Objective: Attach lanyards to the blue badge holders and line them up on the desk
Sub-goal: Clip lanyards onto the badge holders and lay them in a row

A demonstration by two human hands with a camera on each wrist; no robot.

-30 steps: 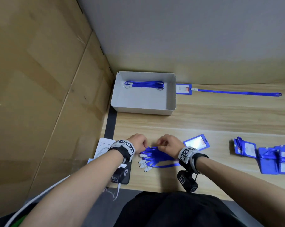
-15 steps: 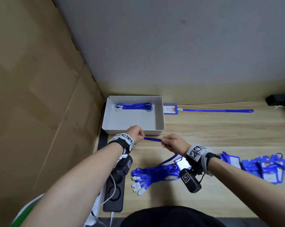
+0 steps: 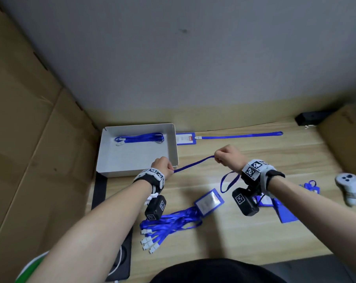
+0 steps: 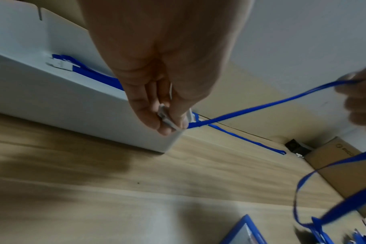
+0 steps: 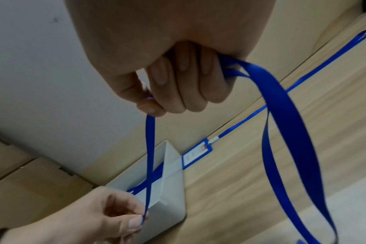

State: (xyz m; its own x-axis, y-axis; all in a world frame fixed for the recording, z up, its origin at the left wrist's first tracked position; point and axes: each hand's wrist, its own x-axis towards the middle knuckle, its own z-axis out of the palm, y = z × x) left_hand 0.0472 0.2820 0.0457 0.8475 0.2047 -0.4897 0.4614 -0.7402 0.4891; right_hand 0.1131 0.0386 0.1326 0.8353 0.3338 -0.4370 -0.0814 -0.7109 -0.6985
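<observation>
A blue lanyard [image 3: 193,164] stretches in the air between my two hands above the desk. My left hand [image 3: 163,167] pinches its white clip end [image 4: 167,119] beside the white box. My right hand [image 3: 227,158] grips the strap [image 5: 149,140] in a fist, and the rest of the loop [image 3: 228,183] hangs under that wrist. An empty blue badge holder [image 3: 208,201] lies on the desk below, next to a bundle of several loose lanyards [image 3: 169,223]. One finished badge with its lanyard [image 3: 234,136] lies straight along the back wall.
A white box [image 3: 174,144] at the back left holds one coiled lanyard [image 3: 139,138]. More blue badge holders [image 3: 285,209] lie at the right, partly behind my right wrist. A white controller [image 3: 349,185] sits at the right edge, a cardboard box [image 3: 346,139] behind it, cardboard panels on the left.
Both hands have lifted one lanyard out of the bundle and drawn apart; the right hand moved right and away, pulling the strap taut. The head view has tilted up.
</observation>
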